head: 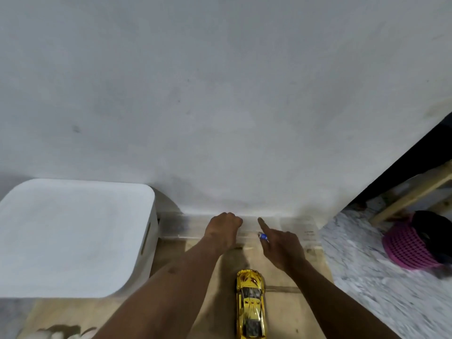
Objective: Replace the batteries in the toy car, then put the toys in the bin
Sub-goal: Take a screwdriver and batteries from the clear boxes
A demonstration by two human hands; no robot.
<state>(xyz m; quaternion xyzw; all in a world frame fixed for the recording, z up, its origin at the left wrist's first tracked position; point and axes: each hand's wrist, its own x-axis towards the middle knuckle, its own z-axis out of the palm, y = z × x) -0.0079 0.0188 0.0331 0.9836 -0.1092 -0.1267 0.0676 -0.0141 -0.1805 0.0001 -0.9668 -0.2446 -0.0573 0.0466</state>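
Note:
A shiny yellow toy car (pixel 250 305) stands on the wooden table (pixel 288 311) near the bottom edge, between my forearms. My left hand (pixel 223 228) is curled into a fist at the far edge of the table, beside the wall; whether it holds anything is hidden. My right hand (pixel 278 248) holds a small blue battery (pixel 263 236) in its curled fingers, with the index finger stretched out toward the wall. A clear plastic box (pixel 293 227) lies along the wall under both hands.
A white lidded bin (pixel 73 236) stands at the left against the wall. At the right, on a marble floor (pixel 367 277), sits a pink basket (pixel 411 248) with dark cloth in it, near wooden legs (pixel 413 194). Some brown and white thing (pixel 58 332) shows at the bottom left.

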